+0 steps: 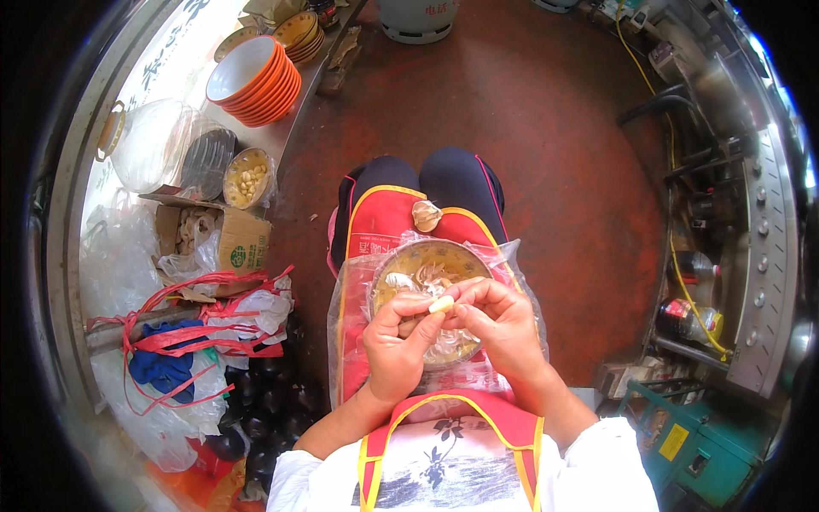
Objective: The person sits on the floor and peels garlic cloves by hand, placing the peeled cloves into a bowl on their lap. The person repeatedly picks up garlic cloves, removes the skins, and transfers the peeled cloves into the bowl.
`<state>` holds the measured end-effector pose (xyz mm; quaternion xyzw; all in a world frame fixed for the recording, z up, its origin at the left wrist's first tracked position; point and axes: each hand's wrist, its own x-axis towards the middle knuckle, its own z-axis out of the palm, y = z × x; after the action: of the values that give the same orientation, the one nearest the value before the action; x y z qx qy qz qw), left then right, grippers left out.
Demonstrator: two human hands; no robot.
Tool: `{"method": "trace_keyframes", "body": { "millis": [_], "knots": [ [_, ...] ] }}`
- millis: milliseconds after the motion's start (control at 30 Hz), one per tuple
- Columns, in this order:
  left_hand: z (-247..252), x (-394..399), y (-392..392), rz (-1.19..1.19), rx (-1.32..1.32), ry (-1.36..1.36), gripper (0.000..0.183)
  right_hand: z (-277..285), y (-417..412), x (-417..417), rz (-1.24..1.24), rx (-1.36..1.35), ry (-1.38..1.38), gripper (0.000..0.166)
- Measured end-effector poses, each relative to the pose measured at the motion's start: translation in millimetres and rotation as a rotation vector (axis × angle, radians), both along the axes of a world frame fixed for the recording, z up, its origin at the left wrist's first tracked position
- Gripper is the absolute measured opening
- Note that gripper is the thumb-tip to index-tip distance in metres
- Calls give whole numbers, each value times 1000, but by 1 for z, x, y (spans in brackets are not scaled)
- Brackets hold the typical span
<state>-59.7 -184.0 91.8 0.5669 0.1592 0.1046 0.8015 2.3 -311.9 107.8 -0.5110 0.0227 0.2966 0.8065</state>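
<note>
A pale peeled garlic clove (pixel 441 304) is pinched between the thumb and fingers of my left hand (pixel 400 339). The fingertips of my right hand (pixel 505 320) meet the clove from the other side. Both hands are above a patterned bowl (pixel 388 264) lined with clear plastic on my lap. Papery garlic skins (pixel 432 276) lie inside it, partly hidden by my hands. A garlic bulb (pixel 426 216) rests between my thighs on the red apron (pixel 384 214), beyond the bowl's far rim.
On the counter at left stand a bowl of peeled cloves (pixel 248 180), stacked orange bowls (pixel 259 83) and an opened cardboard box (pixel 246 240). Red plastic ribbon (pixel 192 333) hangs over bags below. A gas cylinder (pixel 417 19) stands ahead; a metal stove (pixel 764 256) lines the right.
</note>
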Motion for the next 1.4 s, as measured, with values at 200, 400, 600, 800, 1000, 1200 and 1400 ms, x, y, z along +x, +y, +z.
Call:
{"method": "trace_keyframes", "body": {
  "millis": [200, 400, 600, 800, 1000, 1200, 1400],
  "knots": [
    [1, 2, 3, -8, -403, 154, 6, -1, -2, 2, -1, 23, 24, 3],
    [-4, 6, 8, -68, -748, 187, 7, -2, -7, 5, 37, -15, -55, 1],
    [1, 10, 11, -204, -829, 208, 10, 11, -3, 6, 50, -52, -80, 12],
    [-5, 3, 7, -145, -564, 159, 6, 7, 0, 5, 67, -118, -169, 19],
    [1, 3, 2, -67, -371, 153, 5, 3, -2, 4, 97, -118, -121, 18],
    [0, 6, 5, -123, -612, 196, 6, 2, -2, 2, 51, -31, -76, 18],
    [3, 10, 10, -190, -795, 239, 13, 2, -2, 4, 76, -33, -113, 17]
  ]
}}
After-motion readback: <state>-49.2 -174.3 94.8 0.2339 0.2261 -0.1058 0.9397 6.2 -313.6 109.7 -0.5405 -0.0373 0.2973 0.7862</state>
